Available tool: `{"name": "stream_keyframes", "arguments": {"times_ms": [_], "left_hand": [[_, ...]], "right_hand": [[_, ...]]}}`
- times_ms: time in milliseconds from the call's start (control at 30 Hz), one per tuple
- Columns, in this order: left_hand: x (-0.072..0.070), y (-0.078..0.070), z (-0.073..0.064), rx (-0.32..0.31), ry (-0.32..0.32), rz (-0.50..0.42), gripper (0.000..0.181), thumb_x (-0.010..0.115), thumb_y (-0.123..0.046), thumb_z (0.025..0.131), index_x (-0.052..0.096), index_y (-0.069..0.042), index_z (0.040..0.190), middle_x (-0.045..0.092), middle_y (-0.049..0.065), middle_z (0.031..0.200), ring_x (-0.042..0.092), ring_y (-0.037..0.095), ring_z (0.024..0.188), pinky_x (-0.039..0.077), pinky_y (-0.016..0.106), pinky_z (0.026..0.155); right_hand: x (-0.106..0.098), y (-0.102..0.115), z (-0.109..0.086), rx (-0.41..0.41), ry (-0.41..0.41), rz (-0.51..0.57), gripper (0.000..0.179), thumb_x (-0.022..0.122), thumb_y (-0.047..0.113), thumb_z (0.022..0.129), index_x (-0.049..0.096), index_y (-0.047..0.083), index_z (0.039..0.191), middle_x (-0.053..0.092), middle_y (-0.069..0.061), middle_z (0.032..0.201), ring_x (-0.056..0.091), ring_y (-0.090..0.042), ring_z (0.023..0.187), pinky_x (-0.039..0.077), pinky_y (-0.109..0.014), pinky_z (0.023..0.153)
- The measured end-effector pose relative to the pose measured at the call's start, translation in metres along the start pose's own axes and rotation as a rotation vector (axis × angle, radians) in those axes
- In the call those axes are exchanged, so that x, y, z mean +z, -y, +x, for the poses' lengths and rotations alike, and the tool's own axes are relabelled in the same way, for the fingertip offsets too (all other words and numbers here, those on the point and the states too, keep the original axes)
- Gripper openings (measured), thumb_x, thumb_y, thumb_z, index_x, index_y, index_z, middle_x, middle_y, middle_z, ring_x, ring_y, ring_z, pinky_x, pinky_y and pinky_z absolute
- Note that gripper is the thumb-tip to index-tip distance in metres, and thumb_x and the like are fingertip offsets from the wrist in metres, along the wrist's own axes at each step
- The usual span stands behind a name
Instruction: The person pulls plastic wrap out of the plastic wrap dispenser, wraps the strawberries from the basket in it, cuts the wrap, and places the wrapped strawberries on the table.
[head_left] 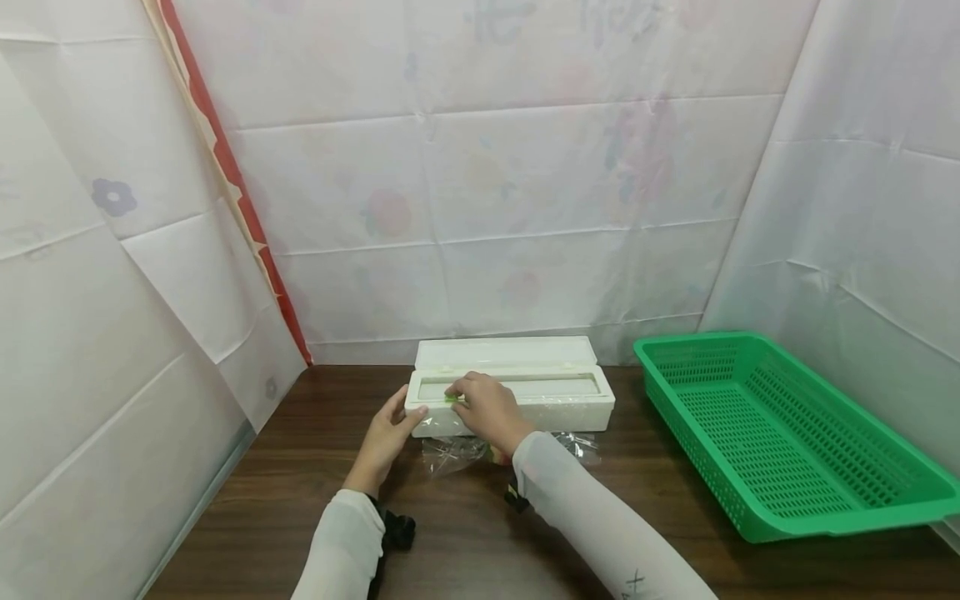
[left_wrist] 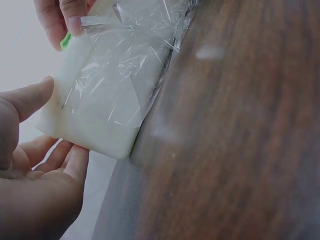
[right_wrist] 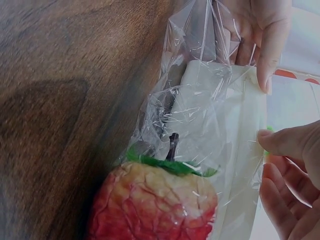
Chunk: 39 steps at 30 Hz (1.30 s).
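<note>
A long white cling film dispenser (head_left: 566, 415) rests on the wooden table with its lid (head_left: 506, 352) raised at the back. My left hand (head_left: 385, 437) grips its left end, thumb at the top front edge and fingers around the end. With thumb and fingertips, my right hand (head_left: 487, 408) pinches a small green slide cutter (head_left: 451, 398) on the dispenser's top, left of the middle. Clear cling film (left_wrist: 117, 70) drapes down the front onto the table. A red and yellow artificial fruit (right_wrist: 155, 205) with green leaves and dark stem is at the film, mostly hidden behind the right wrist in the head view.
To the right stands a green plastic basket (head_left: 693, 454) with perforated sides. White patterned sheeting (head_left: 517, 192) walls the dark brown table (head_left: 322, 408) at the back and both sides. Black camera mounts (head_left: 397, 531) are strapped at the wrists.
</note>
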<state>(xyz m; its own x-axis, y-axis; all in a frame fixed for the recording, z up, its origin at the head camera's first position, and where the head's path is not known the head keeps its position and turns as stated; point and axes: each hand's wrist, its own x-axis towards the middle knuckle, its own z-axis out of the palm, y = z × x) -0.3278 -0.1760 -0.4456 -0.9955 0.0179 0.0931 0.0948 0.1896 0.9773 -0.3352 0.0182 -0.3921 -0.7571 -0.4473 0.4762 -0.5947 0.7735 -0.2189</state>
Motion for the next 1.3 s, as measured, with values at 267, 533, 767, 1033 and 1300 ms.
{"name": "stream_keyframes", "arguments": {"times_ms": [267,533,767,1033,1300], "left_hand": [[0.0003,-0.0011,-0.0019,-0.001,0.004,0.005,0.078,0.064,-0.040,0.086,0.024,-0.012,0.147,0.031,0.017,0.148,0.030,0.029,0.131,0.032,0.052,0.106],[0.0009,-0.0009,-0.0010,-0.003,0.005,0.007,0.077,0.064,-0.039,0.087,0.024,-0.013,0.148,0.032,0.017,0.148,0.031,0.029,0.131,0.033,0.051,0.105],[0.0011,0.0012,0.0003,-0.005,0.012,0.008,0.077,0.063,-0.039,0.087,0.023,-0.013,0.148,0.029,0.017,0.149,0.030,0.030,0.131,0.033,0.052,0.105],[0.0008,0.0006,0.0008,0.001,0.011,0.014,0.077,0.063,-0.039,0.087,0.023,-0.014,0.148,0.027,0.016,0.150,0.027,0.031,0.133,0.031,0.053,0.106],[0.0006,-0.0002,0.0004,0.005,0.004,0.011,0.076,0.064,-0.039,0.087,0.024,-0.015,0.148,0.029,0.016,0.149,0.028,0.030,0.132,0.032,0.052,0.106]], "right_hand": [[0.0025,-0.0004,-0.0001,-0.024,0.016,-0.045,0.019,0.068,0.022,0.086,0.070,0.022,0.105,0.066,0.005,0.102,0.058,-0.007,0.083,0.054,-0.025,0.061],[0.0007,0.0010,0.0001,-0.032,0.028,-0.069,0.024,0.066,0.017,0.086,0.069,0.024,0.109,0.066,0.006,0.108,0.059,-0.010,0.088,0.054,-0.027,0.059],[-0.0010,0.0020,0.0011,-0.024,0.067,-0.080,0.029,0.063,0.015,0.088,0.068,0.029,0.112,0.065,0.008,0.113,0.058,-0.011,0.092,0.049,-0.023,0.051],[-0.0016,0.0022,0.0015,-0.031,0.070,-0.081,0.030,0.063,0.013,0.088,0.068,0.030,0.112,0.065,0.009,0.116,0.058,-0.011,0.092,0.045,-0.021,0.047],[-0.0017,0.0039,0.0024,-0.044,0.078,-0.084,0.033,0.061,0.010,0.088,0.068,0.031,0.112,0.065,0.010,0.116,0.058,-0.011,0.093,0.046,-0.022,0.048]]}}
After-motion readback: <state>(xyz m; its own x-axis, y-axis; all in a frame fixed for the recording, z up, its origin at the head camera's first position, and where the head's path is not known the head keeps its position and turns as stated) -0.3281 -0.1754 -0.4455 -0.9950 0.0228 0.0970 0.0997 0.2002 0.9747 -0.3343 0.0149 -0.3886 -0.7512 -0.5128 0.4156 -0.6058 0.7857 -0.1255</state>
